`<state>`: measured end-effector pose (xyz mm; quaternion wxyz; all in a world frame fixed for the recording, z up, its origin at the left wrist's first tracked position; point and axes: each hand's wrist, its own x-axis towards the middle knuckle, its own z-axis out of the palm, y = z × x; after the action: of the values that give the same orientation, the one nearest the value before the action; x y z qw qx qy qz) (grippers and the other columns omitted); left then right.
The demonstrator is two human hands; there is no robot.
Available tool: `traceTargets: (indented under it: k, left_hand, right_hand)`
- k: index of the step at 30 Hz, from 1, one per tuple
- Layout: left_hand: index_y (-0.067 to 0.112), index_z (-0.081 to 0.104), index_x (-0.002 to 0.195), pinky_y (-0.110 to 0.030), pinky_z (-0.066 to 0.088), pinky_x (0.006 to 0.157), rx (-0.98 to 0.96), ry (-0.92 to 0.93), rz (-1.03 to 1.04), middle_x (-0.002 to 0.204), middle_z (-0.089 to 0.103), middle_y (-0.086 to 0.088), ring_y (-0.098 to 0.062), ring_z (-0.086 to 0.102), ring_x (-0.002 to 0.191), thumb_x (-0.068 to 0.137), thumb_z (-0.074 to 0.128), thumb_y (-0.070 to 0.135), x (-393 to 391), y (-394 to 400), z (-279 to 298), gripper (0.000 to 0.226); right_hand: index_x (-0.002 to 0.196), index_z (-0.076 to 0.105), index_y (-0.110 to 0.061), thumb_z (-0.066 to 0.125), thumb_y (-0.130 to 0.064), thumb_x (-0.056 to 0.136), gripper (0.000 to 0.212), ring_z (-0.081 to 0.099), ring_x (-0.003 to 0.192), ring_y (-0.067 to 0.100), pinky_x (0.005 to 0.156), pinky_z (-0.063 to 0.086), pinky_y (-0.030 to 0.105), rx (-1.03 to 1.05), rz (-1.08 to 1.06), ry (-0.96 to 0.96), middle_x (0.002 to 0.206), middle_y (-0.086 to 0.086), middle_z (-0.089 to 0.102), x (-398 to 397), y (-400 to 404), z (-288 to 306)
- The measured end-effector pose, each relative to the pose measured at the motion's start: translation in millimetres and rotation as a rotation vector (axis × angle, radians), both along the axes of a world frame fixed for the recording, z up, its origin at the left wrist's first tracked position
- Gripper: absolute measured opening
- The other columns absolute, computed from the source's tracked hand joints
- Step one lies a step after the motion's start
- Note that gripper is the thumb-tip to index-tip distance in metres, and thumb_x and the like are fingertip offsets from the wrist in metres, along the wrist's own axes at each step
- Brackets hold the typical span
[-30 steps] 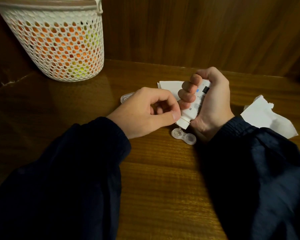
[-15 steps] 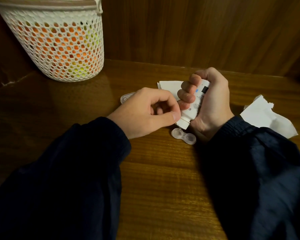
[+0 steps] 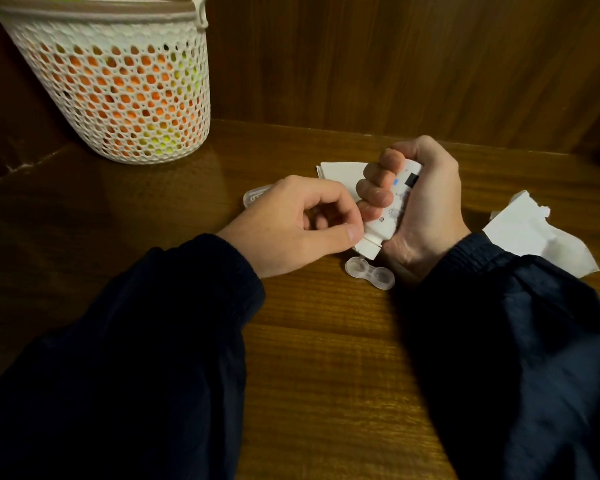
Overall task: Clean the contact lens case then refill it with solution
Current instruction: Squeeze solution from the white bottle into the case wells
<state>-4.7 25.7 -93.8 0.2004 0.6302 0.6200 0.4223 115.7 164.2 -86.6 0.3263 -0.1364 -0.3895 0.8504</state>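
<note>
My right hand grips the solution bottle, nozzle tipped down over the contact lens case just below both hands. My left hand curls loosely beside the nozzle; whether it pinches anything, I cannot tell. I'd squeeze gently, filling each well without overflow.

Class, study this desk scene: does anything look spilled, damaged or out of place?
No spill shows. The solution bottle is tipped nozzle-down over the lens case in the right hand, as intended. Only the tissue at the right looks odd: crumpled, with a torn edge.
</note>
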Motion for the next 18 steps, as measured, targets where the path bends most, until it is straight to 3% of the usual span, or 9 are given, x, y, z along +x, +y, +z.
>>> traceTargets:
  k: [11, 18]
  left_hand:
    - [0.014, 0.076, 0.096, -0.052, 0.051, 0.071, 0.014, 0.002, 0.009, 0.097, 0.072, -0.009, -0.034, 0.061, 0.087, 0.098, 0.072, 0.016, -0.2, -0.3, 0.1, 0.005]
    - [0.015, 0.076, 0.101, -0.051, 0.054, 0.075, 0.085, -0.028, -0.017, 0.100, 0.075, 0.000, -0.027, 0.065, 0.090, 0.098, 0.072, 0.018, 2.9, -0.4, 0.2, 0.006]
  right_hand:
    - [0.062, 0.049, -0.019, 0.046, -0.023, 0.096, 0.035, 0.040, 0.041, 0.011, 0.042, 0.035, 0.021, -0.021, -0.011, 0.023, 0.056, -0.002, 0.045, 0.7, 0.4, -1.9]
    - [0.065, 0.052, -0.019, 0.047, -0.031, 0.100, 0.037, 0.043, 0.041, 0.009, 0.042, 0.038, 0.019, -0.046, -0.002, 0.053, 0.056, -0.005, 0.046, 14.8, 0.3, 11.9]
